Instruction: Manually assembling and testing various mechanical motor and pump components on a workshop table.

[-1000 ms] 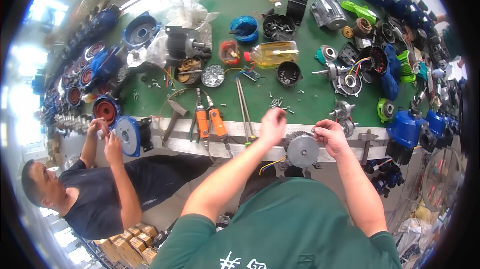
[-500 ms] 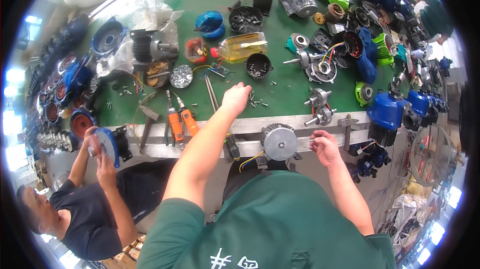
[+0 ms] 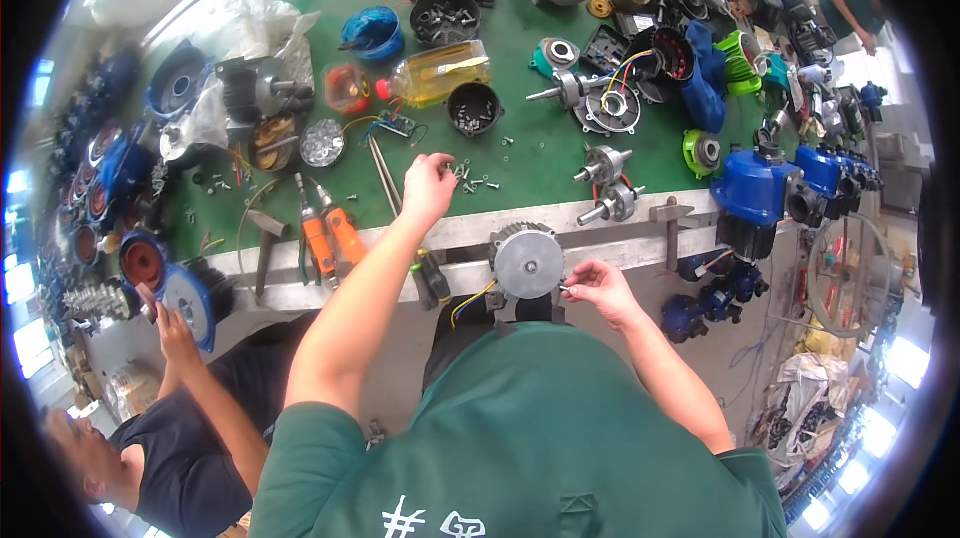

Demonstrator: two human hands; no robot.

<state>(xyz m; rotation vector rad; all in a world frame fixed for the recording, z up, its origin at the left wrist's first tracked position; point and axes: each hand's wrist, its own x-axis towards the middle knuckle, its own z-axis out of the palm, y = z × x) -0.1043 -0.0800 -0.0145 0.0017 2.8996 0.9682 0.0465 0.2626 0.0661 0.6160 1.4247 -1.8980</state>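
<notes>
At grey motor (image 3: pixel 530 265), R hand (image 3: pixel 603 295) pinching sm. part (image 3: pixel 565 287); L hand (image 3: pixel 429 186) nr screws (image 3: pixel 477 184).

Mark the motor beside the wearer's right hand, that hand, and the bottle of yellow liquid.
Motor (image 3: pixel 524 261): head view, round end face.
Right hand (image 3: pixel 604 292): head view, middle.
Bottle (image 3: pixel 436 77): head view, clear side wall.

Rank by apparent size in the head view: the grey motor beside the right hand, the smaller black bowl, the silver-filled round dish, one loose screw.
1. Grey motor
2. Smaller black bowl
3. Round dish, only somewhat smaller
4. Loose screw

Apparent size only; nearness may flatter the motor.
</notes>
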